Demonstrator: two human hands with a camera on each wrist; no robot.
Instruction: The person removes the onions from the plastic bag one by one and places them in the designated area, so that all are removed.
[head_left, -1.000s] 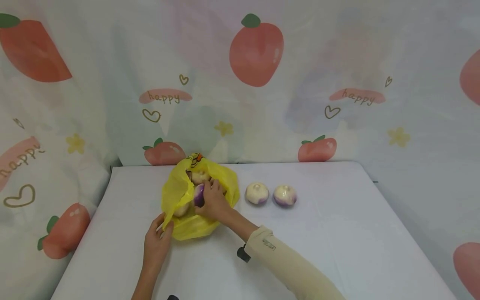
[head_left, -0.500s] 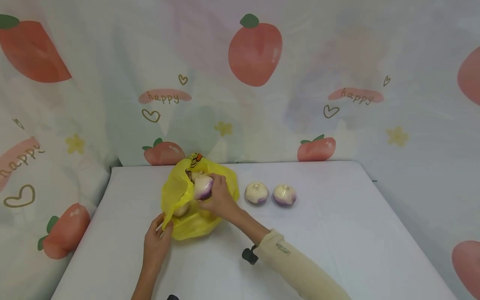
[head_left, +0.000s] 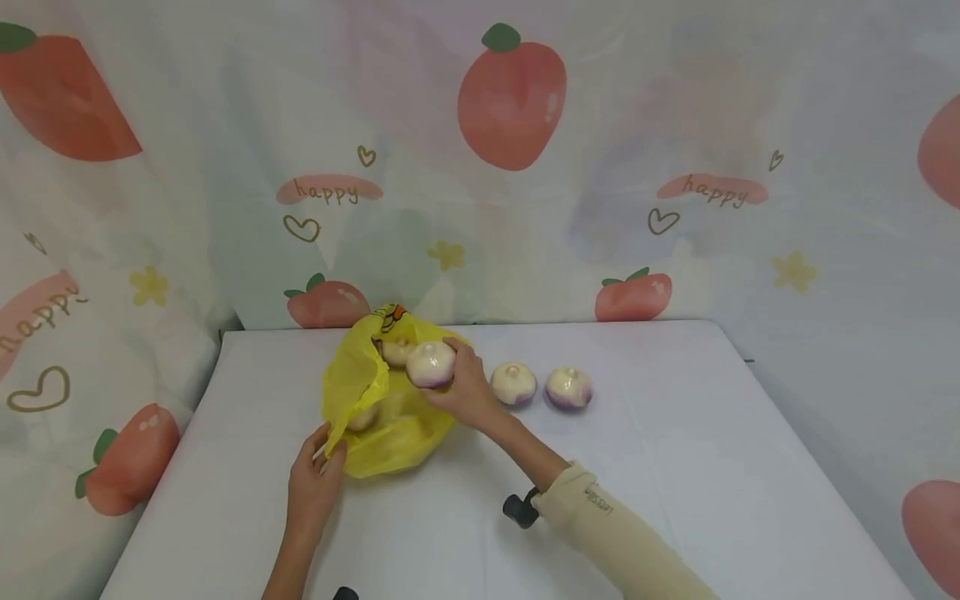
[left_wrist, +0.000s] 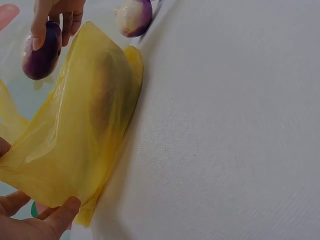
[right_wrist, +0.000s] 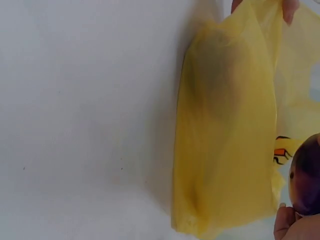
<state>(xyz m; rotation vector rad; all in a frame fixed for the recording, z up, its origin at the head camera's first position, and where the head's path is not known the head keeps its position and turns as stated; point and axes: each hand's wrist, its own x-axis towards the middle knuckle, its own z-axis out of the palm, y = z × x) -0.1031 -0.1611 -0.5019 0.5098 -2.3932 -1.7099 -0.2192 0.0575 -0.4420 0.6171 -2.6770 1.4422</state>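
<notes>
Pinches the near left edge of the yellow bag (head_left: 393, 454) with the left hand (head_left: 313, 487) and grips a white-and-purple bulb (head_left: 431, 365) in the right hand (head_left: 471, 388), over the bag's open mouth. Shows a second bulb (head_left: 394, 353) inside the bag at the back and a third bulb (head_left: 363, 418) at the near left, partly hidden by plastic. Shows also, right of the bag on the white table (head_left: 675, 467), a fourth bulb (head_left: 513, 383) and a fifth bulb (head_left: 569, 388), just apart, before a printed cloth (head_left: 405, 92)
</notes>
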